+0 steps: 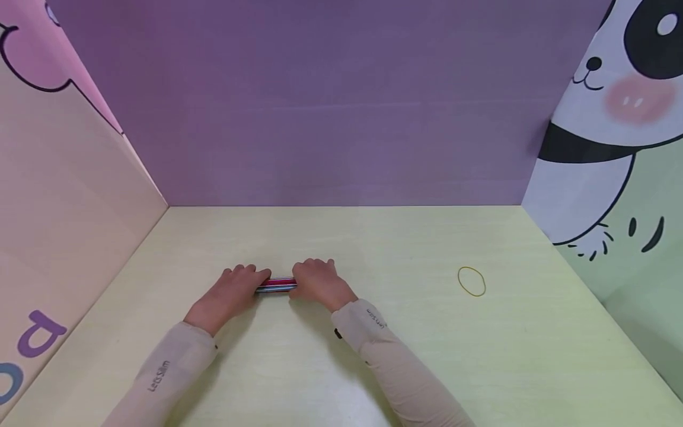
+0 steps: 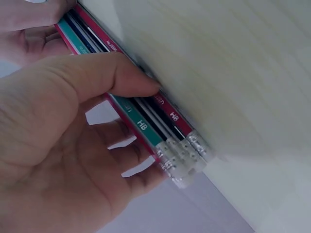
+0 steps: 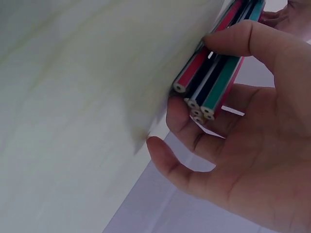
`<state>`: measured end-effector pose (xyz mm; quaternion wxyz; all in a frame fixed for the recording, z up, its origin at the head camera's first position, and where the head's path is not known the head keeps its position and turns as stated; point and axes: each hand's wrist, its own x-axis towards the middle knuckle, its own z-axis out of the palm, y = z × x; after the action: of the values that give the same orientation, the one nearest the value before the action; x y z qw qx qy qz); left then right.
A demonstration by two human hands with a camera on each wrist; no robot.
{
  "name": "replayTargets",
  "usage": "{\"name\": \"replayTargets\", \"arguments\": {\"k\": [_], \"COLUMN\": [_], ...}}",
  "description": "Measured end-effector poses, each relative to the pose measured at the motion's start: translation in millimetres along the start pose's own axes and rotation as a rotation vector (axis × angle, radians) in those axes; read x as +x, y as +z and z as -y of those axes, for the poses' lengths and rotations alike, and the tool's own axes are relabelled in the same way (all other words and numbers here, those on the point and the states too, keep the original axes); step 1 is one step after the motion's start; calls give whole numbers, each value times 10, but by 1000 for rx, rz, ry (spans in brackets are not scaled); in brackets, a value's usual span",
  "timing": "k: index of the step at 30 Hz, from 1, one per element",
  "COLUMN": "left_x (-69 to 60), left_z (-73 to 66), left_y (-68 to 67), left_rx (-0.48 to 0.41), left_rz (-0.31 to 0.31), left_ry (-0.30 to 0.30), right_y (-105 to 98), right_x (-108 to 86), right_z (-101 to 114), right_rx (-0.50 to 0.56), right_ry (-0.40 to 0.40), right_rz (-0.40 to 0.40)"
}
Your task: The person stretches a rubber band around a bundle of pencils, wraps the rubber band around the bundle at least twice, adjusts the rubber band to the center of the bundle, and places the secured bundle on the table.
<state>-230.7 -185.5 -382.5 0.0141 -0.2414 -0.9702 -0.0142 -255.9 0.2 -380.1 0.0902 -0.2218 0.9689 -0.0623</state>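
Both hands hold a bundle of several pencils (image 1: 277, 284), coloured red, green and dark with silver stripes, lying sideways between them. My left hand (image 1: 232, 295) grips the eraser end; its thumb crosses the pencils (image 2: 141, 124) and the fingers pass beneath, with white erasers sticking out in the left wrist view. At the other end, my right hand (image 1: 322, 283) pinches the pencils (image 3: 218, 82) between thumb and fingers. Flat, unsharpened tips show there in the right wrist view. Well to the right, a thin yellow rubber band (image 1: 472, 281) lies apart from both hands.
A pale wood-grain table (image 1: 512, 356) lies under the hands. A purple wall (image 1: 341, 118) closes the back. At the left stands a pink panel (image 1: 69, 196), at the right a panel with a panda drawing (image 1: 592, 196).
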Motion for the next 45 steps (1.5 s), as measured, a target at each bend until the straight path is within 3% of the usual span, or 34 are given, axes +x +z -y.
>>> {"name": "replayTargets", "arguments": {"k": [11, 18, 25, 30, 32, 34, 37, 41, 45], "left_x": [-22, -10, -28, -73, -91, -101, -97, -64, -20], "left_z": [-31, -38, -137, -210, -236, -274, -363, -525, -704], "left_y": [21, -7, -104, -225, -276, -312, -317, -277, -224], "left_rx": [25, 21, -23, -146, -190, -183, -62, 99, 121], "left_rz": [-114, -200, -100, 51, 79, 42, -125, -322, -379], "left_ry": [22, 66, 55, 82, 95, 112, 139, 126, 153], "right_y": [-27, -135, -247, -342, -408, -479, -560, -620, -641], "right_x": [-28, -87, -147, -232, -290, -359, -477, -620, -714], "right_z": [-80, -170, -241, -295, -302, -302, -302, -293, -243], "right_rx": [-4, 100, 162, 205, 201, 190, 205, 179, 77], "right_ry": [0, -21, -40, -60, -64, -66, -70, -62, -84], "right_rz": [83, 107, 157, 265, 312, 335, 340, 293, 204]}}
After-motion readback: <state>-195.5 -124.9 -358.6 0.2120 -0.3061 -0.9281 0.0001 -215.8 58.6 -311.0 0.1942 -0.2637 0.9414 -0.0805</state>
